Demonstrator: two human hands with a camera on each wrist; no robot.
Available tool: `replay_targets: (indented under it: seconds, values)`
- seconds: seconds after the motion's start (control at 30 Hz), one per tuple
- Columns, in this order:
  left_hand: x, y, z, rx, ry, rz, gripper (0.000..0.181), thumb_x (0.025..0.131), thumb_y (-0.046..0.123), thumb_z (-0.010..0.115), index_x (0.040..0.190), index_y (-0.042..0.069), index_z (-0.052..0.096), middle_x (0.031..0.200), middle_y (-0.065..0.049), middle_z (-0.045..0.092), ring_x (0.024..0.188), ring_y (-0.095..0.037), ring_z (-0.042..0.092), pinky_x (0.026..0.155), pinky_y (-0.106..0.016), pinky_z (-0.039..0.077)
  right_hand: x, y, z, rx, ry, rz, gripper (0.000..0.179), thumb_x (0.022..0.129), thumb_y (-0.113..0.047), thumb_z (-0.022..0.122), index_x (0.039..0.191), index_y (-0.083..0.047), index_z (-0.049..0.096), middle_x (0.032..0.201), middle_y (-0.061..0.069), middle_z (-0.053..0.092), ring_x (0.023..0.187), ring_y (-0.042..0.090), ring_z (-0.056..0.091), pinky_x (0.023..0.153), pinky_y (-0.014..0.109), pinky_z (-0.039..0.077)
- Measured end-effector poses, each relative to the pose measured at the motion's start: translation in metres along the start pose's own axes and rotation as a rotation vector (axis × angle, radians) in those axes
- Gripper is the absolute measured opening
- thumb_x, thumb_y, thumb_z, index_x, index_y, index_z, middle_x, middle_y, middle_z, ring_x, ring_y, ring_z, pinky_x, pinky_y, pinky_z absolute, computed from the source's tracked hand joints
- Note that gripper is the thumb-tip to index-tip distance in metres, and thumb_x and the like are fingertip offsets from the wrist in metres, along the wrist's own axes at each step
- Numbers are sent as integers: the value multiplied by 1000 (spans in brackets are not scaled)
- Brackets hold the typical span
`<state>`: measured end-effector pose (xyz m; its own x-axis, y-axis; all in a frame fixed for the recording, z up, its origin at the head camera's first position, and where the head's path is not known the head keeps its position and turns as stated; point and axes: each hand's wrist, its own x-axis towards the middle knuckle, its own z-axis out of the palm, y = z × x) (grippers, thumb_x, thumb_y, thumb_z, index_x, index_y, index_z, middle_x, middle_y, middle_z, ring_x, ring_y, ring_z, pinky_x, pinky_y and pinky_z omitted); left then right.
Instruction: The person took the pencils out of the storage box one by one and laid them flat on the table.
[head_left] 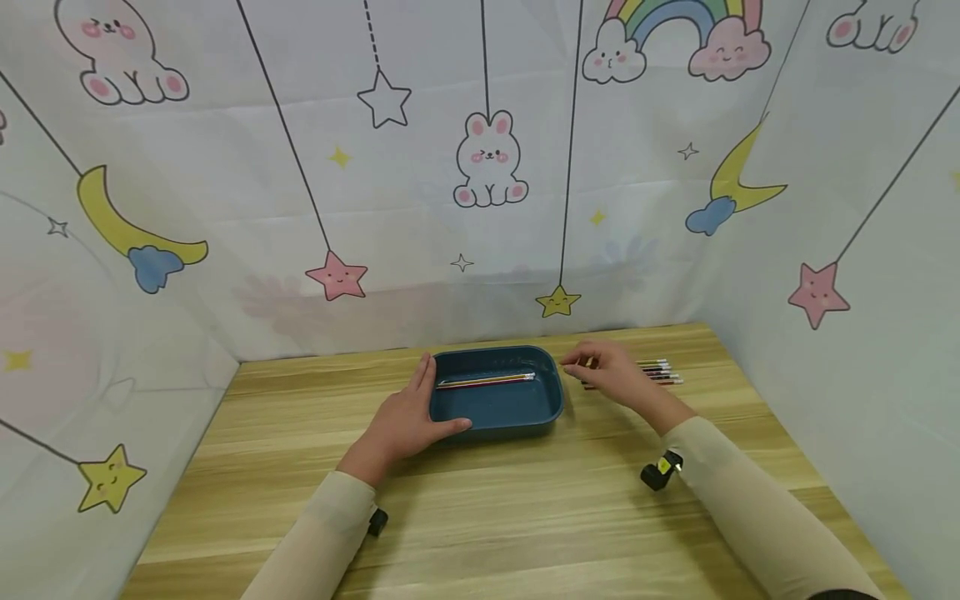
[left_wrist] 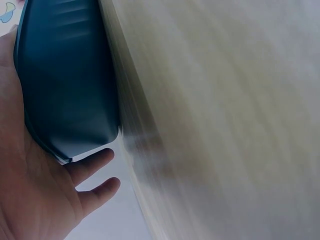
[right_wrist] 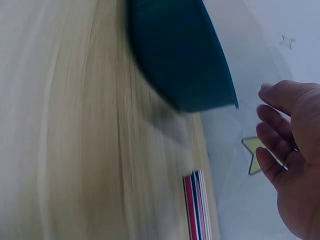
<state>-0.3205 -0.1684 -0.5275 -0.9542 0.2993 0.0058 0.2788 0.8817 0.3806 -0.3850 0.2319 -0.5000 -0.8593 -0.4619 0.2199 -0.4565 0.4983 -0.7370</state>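
A dark blue rectangular tray (head_left: pixel 495 419) sits toward the back of the table, with a few pencils (head_left: pixel 487 382) lying lengthwise inside it. My left hand (head_left: pixel 405 421) rests against the tray's left end, its fingers extended along that side and the thumb over the front rim. In the left wrist view, two straight fingers (left_wrist: pixel 100 195) show past the tray's end. Just right of the tray, my right hand (head_left: pixel 611 372) hovers with fingers loosely bent and nothing visible between them. Under and beyond it lie several more pencils (head_left: pixel 660 372), partly hidden by the hand.
The wood-grain table (head_left: pixel 487 517) meets a white printed cloth (head_left: pixel 420 242) at the back and on both sides. Small black wrist devices (head_left: pixel 657 475) hang beneath the sleeves. In the right wrist view, the pencil bundle (right_wrist: pixel 196 205) lies near the table's far edge.
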Motion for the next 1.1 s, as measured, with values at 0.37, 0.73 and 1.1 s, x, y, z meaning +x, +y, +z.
replay_targets:
  seconds: [0.37, 0.73, 1.1]
  values:
    - [0, 1, -2, -8, -10, -5, 133, 92, 87, 66, 178, 6, 5, 186, -13, -1, 101, -37, 77, 93, -55, 60, 30, -28, 30, -65, -125, -63, 22, 108, -14, 75, 127, -4, 81, 115, 2, 75, 100, 18, 68, 86, 40, 57]
    - [1, -1, -2, -14, -13, 1, 134, 91, 90, 62, 178, 5, 6, 186, -14, 1, 132, -46, 67, 108, -59, 55, 66, -45, 70, -182, -264, -151, 26, 107, -11, 76, 131, -4, 79, 127, 9, 75, 117, 27, 70, 100, 47, 59]
    - [0, 1, -3, -10, -11, 6, 131, 93, 88, 63, 178, 4, 6, 186, -14, 0, 126, -46, 70, 101, -57, 58, 82, -48, 107, -291, -294, -153, 21, 105, -12, 79, 125, -8, 84, 114, 1, 73, 105, 18, 70, 93, 37, 59]
